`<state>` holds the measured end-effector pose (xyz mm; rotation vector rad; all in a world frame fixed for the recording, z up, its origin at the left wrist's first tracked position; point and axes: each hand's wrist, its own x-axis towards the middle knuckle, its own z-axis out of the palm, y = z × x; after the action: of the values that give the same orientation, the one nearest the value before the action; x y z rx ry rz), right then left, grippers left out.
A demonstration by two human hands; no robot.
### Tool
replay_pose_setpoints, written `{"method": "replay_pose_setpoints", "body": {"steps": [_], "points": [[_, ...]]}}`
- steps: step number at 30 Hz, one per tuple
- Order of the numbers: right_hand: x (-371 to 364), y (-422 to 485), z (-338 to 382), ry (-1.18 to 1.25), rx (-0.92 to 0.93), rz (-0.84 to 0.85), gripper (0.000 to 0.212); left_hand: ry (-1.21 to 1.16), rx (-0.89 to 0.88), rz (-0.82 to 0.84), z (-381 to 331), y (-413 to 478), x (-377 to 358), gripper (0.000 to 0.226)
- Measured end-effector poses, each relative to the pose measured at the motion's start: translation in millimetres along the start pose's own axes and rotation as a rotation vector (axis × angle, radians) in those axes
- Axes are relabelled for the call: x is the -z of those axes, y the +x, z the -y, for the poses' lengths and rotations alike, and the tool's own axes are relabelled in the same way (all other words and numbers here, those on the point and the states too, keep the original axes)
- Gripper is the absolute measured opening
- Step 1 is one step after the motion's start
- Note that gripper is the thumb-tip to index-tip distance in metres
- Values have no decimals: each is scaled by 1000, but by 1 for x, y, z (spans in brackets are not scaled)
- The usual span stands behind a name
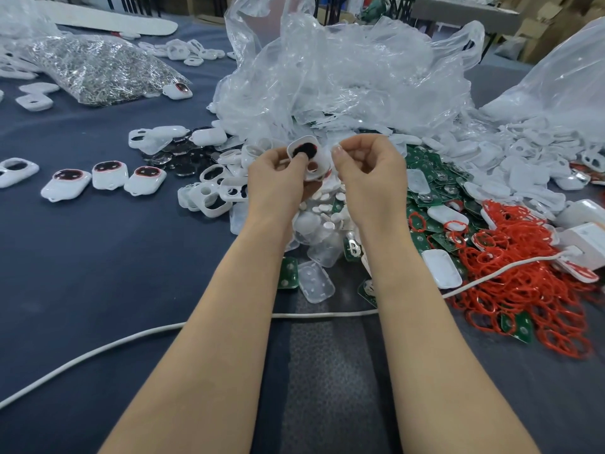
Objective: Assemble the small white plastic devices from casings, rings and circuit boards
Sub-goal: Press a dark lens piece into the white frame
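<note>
My left hand [278, 178] grips a white casing [309, 155] with a dark round insert in its opening, thumb pressed on the insert. My right hand [370, 168] is just right of the casing, fingers curled, its thumb and forefinger pinching something small and pale that I cannot make out. Below the hands lie translucent casing halves [316, 281] and small white discs [322, 204]. Green circuit boards [435, 178] and a heap of red rings [523, 276] lie to the right. Three assembled casings [104, 180] sit in a row at the left.
Crumpled clear plastic bags [343, 77] rise behind the hands. A bag of metal parts [95, 70] lies at the far left. A white cable [163, 329] crosses the blue cloth in front. Empty white casings [209, 194] are piled left of my hands. White boxes [586, 237] stand at the right edge.
</note>
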<state>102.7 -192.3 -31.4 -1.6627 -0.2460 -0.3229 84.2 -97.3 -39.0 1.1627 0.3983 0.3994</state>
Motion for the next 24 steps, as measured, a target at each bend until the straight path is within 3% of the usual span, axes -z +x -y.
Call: {"method": "replay_pose_setpoints", "body": {"steps": [8,15,24], "points": [[0,-2,1,-117,47,36,7,10,-3,4,-1,0,0,15],[-6,-4,-4,-365,78,96,6,135,-126,7,2,0,1,10],[-11,-8,-8,-336,152,28,8,214,-181,14,4,2,0,6]]}}
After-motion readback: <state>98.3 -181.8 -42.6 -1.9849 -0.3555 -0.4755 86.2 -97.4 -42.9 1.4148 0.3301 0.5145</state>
